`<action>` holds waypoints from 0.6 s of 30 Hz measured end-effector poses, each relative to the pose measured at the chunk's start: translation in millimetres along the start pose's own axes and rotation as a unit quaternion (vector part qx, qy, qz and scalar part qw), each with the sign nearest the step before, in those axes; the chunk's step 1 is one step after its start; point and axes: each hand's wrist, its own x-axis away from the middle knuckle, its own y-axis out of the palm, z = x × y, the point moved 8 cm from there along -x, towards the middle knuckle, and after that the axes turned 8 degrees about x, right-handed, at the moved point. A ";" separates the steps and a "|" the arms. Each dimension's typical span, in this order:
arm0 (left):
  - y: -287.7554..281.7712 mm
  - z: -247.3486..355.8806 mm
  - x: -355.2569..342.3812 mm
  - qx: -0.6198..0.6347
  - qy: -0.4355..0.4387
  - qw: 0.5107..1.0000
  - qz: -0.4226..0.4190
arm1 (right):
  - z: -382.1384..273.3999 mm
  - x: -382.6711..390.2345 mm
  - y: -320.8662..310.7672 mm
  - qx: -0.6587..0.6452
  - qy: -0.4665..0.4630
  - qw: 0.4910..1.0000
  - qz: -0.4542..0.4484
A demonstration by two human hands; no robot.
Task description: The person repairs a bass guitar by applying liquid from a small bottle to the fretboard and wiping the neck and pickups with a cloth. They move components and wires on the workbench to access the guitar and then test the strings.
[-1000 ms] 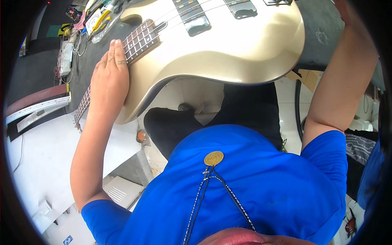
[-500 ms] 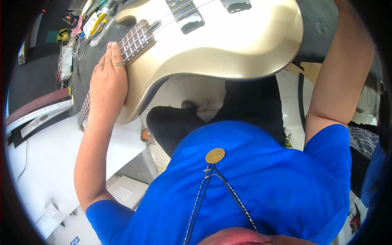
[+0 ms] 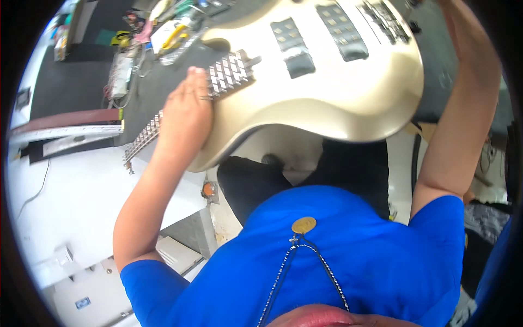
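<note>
A champagne-gold electric bass guitar [image 3: 348, 103] lies face up at the bench, its curved lower side reaching over my lap. Two black pickups and a metal bridge [image 3: 387, 24] sit on its body. My left hand [image 3: 188, 111] lies across the neck where it meets the body, fingers stretched out together along the fretboard [image 3: 229, 73]; its thumb is hidden. Beyond that hand the neck runs to the lower left. My right forearm [image 3: 471, 65] reaches past the body's right end, and the upper edge cuts off the hand. Motion blurs the strings.
On the dark bench top at the upper left lie cables, a white power strip [image 3: 121, 76], yellow-handled tools [image 3: 175, 35] and plastic packets. A long metal ruler [image 3: 71, 132] lies nearer, beside a white surface [image 3: 71, 191]. My dark-trousered legs are under the guitar.
The view has shifted, so the guitar, bench and arms appear farther right and lower. The bridge has come into view. My left hand stays at the same part of the neck.
</note>
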 end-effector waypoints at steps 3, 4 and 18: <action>3.5 2.0 4.6 -0.013 -0.001 1.000 0.006 | 1.3 5.4 -7.0 -0.031 -0.002 0.999 -0.014; 1.8 3.2 5.3 -0.012 0.001 1.000 0.011 | 1.8 5.5 -11.0 -0.046 0.003 0.999 -0.019; -6.0 6.5 -0.9 0.007 -0.015 1.000 0.003 | 24.4 22.3 -36.9 0.077 0.192 0.978 -0.007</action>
